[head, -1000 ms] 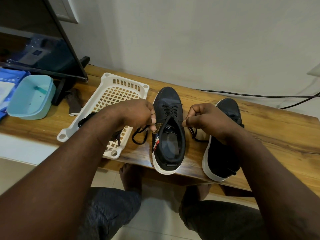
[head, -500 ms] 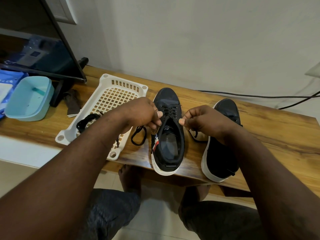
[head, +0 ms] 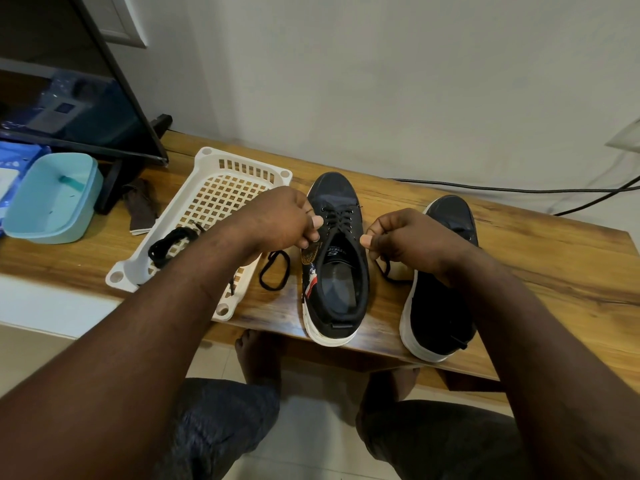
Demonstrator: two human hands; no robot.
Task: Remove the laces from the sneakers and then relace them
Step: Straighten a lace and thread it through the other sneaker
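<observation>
Two black sneakers with white soles stand on the wooden table. The left sneaker (head: pixel 335 261) has a black lace (head: pixel 337 218) crossed through its front eyelets. My left hand (head: pixel 284 220) pinches the lace's left end beside the shoe; the slack loops on the table (head: pixel 274 273). My right hand (head: pixel 405 237) pinches the right end, which trails down between the shoes (head: pixel 389 271). The right sneaker (head: pixel 438 306) is partly hidden by my right forearm. A second black lace (head: pixel 169 245) lies coiled in the white basket.
A white plastic lattice basket (head: pixel 221 174) lies left of the shoes. Farther left are a light blue tub (head: pixel 52 199), a brown cloth (head: pixel 140 209) and a TV on its stand (head: pixel 114 126). Black cables (head: pixel 519 190) run along the wall. The table's front edge is close below the shoes' heels.
Both hands moved slightly up and apart along the left sneaker's eyelets while holding the lace ends; the left loop of slack shifted a little.
</observation>
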